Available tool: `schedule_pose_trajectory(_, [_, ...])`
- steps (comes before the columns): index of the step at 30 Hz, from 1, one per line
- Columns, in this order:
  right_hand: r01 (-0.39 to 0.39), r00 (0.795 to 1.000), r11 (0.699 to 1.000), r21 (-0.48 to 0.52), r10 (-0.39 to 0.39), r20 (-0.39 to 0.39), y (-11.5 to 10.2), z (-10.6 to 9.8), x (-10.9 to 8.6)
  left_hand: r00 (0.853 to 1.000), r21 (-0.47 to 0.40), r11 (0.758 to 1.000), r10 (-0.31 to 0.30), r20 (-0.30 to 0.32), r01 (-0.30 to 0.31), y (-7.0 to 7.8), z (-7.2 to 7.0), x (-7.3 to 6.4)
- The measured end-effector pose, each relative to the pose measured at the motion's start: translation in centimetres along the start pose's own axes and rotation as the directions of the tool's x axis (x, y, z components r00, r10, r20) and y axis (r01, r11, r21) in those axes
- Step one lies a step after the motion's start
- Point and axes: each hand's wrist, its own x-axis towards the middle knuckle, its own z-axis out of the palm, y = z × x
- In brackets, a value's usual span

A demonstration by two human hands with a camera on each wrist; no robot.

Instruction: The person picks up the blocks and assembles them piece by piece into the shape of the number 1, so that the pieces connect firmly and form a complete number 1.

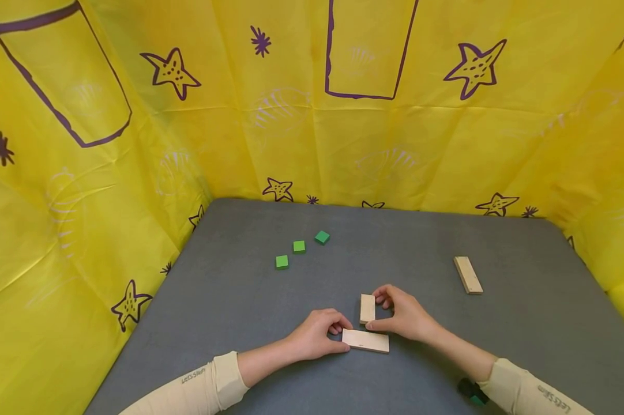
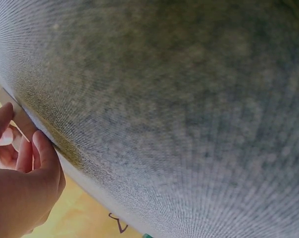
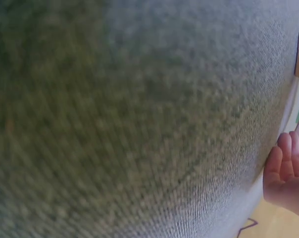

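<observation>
My left hand (image 1: 319,334) pinches the left end of a flat wooden block (image 1: 366,341), which lies crosswise on the grey table. In the left wrist view, the thumb and fingers close around the end of this wooden block (image 2: 22,121). Just behind it, a second wooden block (image 1: 367,309) points away from me, its near end close to the first one's back edge. My right hand (image 1: 402,314) holds this second block, thumb at the near end and fingertips at the far right corner. Only part of the right hand (image 3: 288,166) shows in the right wrist view.
Three green cubes stand in a slanting row farther back on the left: a near one (image 1: 282,262), a middle one (image 1: 299,247) and a darker far one (image 1: 322,237). Another wooden block (image 1: 468,275) lies at the right. Yellow patterned cloth (image 1: 312,144) encloses the grey table (image 1: 229,300).
</observation>
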Motion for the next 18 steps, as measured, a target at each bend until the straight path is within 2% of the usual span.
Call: schedule_pose_trajectory(18, [0.056,0.998,0.998,-0.034,-0.056,0.026,-0.59,0.52,-0.66,1.0,0.011,1.0,0.009,-0.01,-0.009,-0.2,0.19,-0.02])
